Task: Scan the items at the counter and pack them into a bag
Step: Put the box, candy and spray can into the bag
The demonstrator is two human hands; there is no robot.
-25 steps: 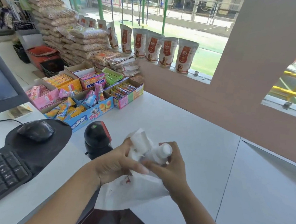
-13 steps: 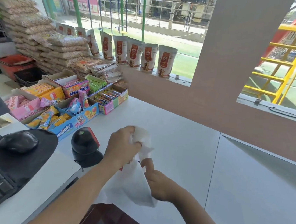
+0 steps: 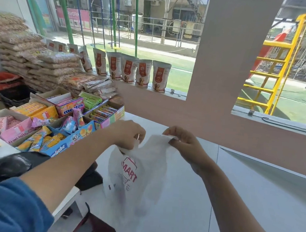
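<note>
Basically packing looked near done: left hand (image 3: pixel 129 135) and right hand (image 3: pixel 181 143) each pinched shut on a handle of the white bag (image 3: pixel 138 173), which hung between and below them over the counter (image 3: pixel 253 192). Contents couldn't be made out. No loose items near either hand; candy boxes (image 3: pixel 62 125) sat left of the left hand.
</note>
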